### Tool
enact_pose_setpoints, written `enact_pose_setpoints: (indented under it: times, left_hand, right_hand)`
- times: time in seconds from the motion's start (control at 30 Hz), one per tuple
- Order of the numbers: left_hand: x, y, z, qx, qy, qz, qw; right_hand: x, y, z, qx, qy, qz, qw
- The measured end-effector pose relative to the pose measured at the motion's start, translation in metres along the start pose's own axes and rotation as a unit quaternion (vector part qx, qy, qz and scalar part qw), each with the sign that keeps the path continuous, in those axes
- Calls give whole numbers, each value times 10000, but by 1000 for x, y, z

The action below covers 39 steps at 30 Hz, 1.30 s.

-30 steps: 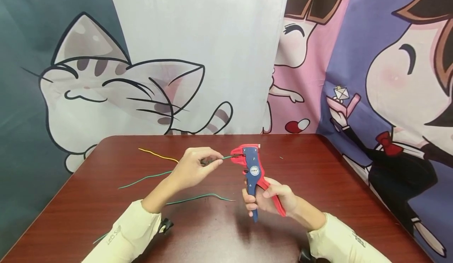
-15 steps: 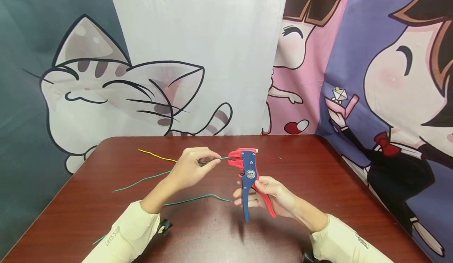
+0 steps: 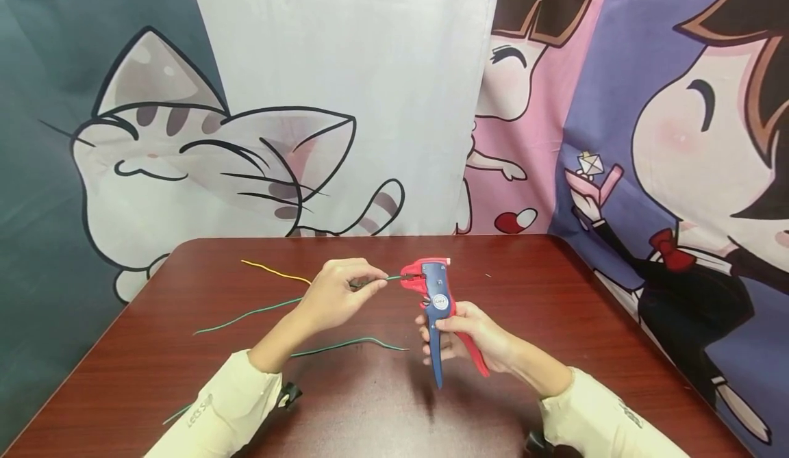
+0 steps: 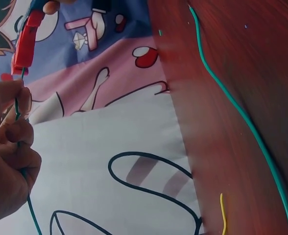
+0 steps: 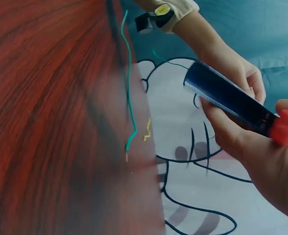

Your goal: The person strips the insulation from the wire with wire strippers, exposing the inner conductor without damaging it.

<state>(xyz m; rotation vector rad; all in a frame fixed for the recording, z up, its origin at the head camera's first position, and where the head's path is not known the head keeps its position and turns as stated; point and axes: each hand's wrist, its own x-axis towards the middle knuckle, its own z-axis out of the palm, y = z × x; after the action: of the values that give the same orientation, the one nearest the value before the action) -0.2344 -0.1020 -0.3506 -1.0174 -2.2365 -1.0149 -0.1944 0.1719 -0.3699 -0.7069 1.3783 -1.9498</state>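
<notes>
My left hand [image 3: 335, 294] pinches a green wire [image 3: 394, 278] between thumb and fingertips. The wire's short front end reaches into the red jaws of a wire stripper [image 3: 439, 283], and its tail [image 3: 246, 312] comes out behind the hand. My right hand [image 3: 471, 338] holds the stripper upright by its blue and red handles, the thumb lying across the blue one. In the left wrist view the red stripper head [image 4: 24, 51] is just beyond the left fingertips. How deep the wire sits in the jaws is hidden.
Another green wire [image 3: 351, 343], with a bare copper tip, lies on the brown table [image 3: 524, 403] in front of the left forearm. A yellow wire [image 3: 274, 270] lies farther back. A tiny snippet [image 3: 488, 276] rests right of the stripper. A printed cloth [image 3: 370, 102] hangs behind the table.
My right fingers loosened on the handles, then came back round, with the thumb now on the blue handle. The stripper shifted slightly down and left. The left hand has barely moved.
</notes>
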Motion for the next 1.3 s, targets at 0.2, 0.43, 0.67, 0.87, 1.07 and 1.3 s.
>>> enact_pose_setpoints:
  times: [0.2,0.43,0.67,0.87,1.07,1.3]
  left_hand:
    - [3,3,3,-168,-17,58,9998]
    - [5,8,4,-193,4,123,9997]
    - [6,13,7,-172,70,298,9994]
    - [6,13,8,-154,156,382,9990]
    - [6,12,10,-209,206,527,9982]
    - [3,8,16,-220,223,562,9979]
  right_hand:
    - [3,3,5,-417,218,-168,9987]
    - [5,5,4,-571,145,-411,9974]
    - [8,9,1,-735,148,-594,9954]
    - [7,10,-1,-813,100,-704,9942]
    - [8,13,0,-957,284,-653,9929]
    - [8,21,2,-1259,665,-677,9875]
